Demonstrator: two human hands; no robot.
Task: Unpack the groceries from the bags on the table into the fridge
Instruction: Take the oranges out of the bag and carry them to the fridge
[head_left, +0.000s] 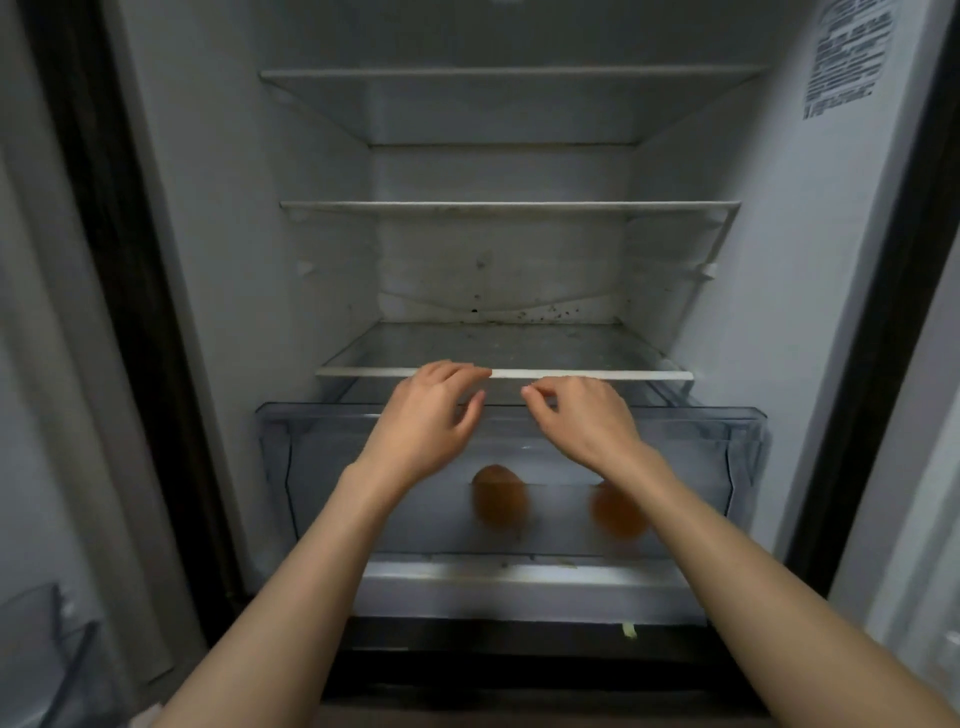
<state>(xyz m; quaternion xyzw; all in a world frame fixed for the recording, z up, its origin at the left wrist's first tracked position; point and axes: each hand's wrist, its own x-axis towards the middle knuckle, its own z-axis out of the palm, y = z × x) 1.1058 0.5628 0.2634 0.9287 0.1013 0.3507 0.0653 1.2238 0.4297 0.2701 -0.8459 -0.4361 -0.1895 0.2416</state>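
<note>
The fridge stands open in front of me with bare glass shelves; the lowest shelf (597, 374) has a white front edge. Below it a clear plastic crisper drawer (727, 447) is pulled partly out. Two brown-orange round fruits lie inside it, one left of centre (498, 501) and one to the right (618, 514), blurred through the drawer front. My left hand (426, 421) and my right hand (582, 421) hover over the drawer's top edge, just below the shelf edge. Both have loosely bent fingers and hold nothing.
Two higher shelves (509, 208) span the fridge interior. The fridge door (47, 639) with a clear bin is at the lower left. A label (847, 57) is stuck on the right inner wall. A small pale scrap (628, 630) lies on the bottom ledge.
</note>
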